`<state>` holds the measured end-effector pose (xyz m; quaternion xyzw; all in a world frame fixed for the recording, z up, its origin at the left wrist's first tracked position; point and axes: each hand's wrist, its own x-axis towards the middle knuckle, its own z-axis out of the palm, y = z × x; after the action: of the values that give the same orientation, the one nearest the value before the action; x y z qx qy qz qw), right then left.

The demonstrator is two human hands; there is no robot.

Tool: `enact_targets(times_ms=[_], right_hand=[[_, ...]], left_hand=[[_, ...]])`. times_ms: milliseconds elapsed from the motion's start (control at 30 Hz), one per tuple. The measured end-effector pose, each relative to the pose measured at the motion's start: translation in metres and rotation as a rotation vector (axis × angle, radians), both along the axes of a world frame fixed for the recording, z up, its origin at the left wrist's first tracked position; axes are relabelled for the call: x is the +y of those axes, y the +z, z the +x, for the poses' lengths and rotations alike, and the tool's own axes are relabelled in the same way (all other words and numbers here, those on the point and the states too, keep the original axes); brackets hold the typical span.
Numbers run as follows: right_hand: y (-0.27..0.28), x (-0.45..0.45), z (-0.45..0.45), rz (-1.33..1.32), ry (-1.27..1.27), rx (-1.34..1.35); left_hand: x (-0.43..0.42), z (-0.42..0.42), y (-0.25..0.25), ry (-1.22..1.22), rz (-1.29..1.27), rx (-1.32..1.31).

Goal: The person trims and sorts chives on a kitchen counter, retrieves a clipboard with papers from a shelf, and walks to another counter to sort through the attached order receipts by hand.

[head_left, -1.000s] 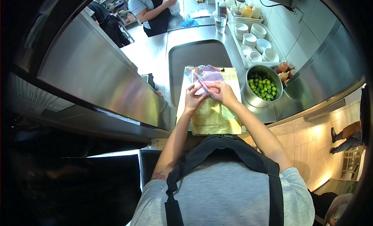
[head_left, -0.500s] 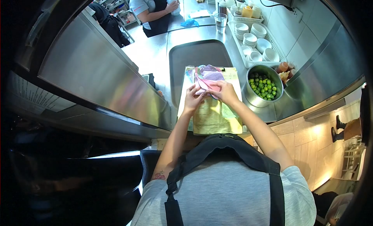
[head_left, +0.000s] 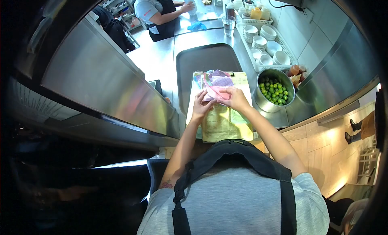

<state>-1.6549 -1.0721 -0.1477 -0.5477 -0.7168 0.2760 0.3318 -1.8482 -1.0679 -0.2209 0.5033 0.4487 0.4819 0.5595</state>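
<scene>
In the middle of the frame the two hands are close together, both pinching the pink paper slips [head_left: 215, 92] — the left hand [head_left: 201, 105] at their lower left edge, the right hand [head_left: 235, 99] at their right. Whether the fingertips of the two hands touch, I cannot tell. Purple slips [head_left: 220, 80] lie just above the pink ones in the frame, and beneath everything is a stack of yellow sheets [head_left: 220, 128], printed or written too small to read. The stack overlaps the near part of a dark brown tray [head_left: 202, 57] on the steel counter [head_left: 153, 53].

Right of centre stands a steel pot [head_left: 264, 101] with small green citrus fruits [head_left: 277, 92] inside. In the upper right, a white plastic basket [head_left: 258, 66] holds white bowls [head_left: 281, 57]; a drinking glass [head_left: 228, 28] stands just left of it. Blue crumpled plastic [head_left: 197, 26] lies at the upper centre — near a co-worker in a black apron [head_left: 166, 29].
</scene>
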Motion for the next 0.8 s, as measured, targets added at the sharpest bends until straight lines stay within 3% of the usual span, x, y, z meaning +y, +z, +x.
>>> enact_targets(times_ms=[667,800], right_hand=[[-0.028,0.006,0.004,0.184,-0.023,0.032],[-0.022,0.012,0.006,0.021,-0.188,0.112]], left_hand=[[0.000,-0.008,0.001,-0.048,-0.156,-0.043],[-0.003,-0.005,-0.002,0.051,-0.179,-0.042]])
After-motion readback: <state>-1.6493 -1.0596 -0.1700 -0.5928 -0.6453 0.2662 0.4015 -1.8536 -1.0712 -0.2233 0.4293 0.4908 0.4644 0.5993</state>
